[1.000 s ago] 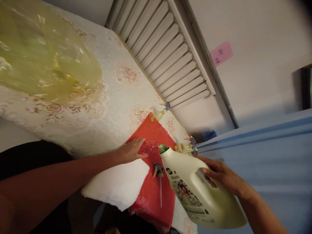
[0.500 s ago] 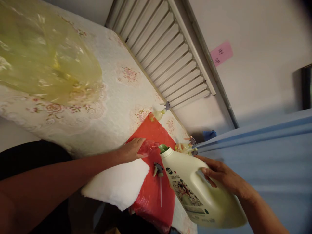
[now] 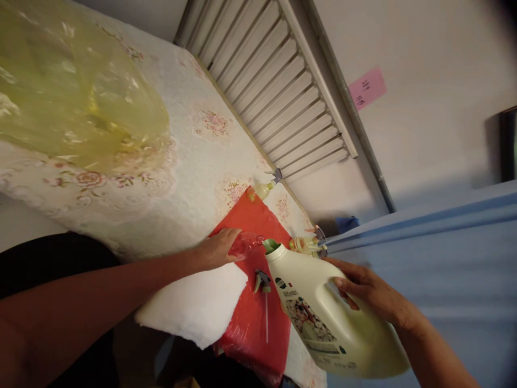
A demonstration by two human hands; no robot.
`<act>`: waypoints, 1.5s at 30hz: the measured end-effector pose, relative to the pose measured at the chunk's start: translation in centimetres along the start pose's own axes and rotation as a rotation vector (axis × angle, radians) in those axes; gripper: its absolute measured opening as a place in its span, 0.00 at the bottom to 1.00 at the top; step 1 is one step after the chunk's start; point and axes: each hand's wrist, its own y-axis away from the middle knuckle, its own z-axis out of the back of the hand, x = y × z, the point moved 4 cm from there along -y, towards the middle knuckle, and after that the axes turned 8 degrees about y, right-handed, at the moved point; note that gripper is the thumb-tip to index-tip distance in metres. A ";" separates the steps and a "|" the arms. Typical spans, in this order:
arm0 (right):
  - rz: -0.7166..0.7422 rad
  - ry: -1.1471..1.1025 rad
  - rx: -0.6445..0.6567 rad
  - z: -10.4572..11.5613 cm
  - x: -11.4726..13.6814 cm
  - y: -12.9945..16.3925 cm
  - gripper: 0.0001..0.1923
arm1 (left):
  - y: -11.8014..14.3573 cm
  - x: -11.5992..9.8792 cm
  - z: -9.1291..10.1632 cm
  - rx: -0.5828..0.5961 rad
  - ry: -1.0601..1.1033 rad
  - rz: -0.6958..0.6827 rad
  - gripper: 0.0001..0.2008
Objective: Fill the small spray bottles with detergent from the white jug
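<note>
My right hand (image 3: 363, 288) grips the handle of a large pale green jug (image 3: 323, 312), tilted so its open mouth faces the neck of a clear bottle (image 3: 246, 245). My left hand (image 3: 220, 249) is closed around that bottle, over a red plastic-wrapped surface (image 3: 258, 215). Whether liquid is flowing between the two I cannot make out. Just below the bottle lies a detached spray trigger head (image 3: 262, 281) with its thin white tube. A folded white cloth or pad (image 3: 197, 302) sits under my left forearm.
Beyond the red surface stand a spray bottle (image 3: 264, 188) and more bottles (image 3: 305, 245) with yellowish contents. A big yellow plastic bag (image 3: 81, 97) rests on the floral tablecloth (image 3: 194, 178). Metal bars (image 3: 278, 81) line the wall; a blue curtain (image 3: 444, 258) hangs at right.
</note>
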 end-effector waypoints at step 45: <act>-0.004 0.037 -0.020 0.2 0.0 -0.1 0.41 | -0.1 0.3 -0.2 0.002 -0.012 0.002 0.35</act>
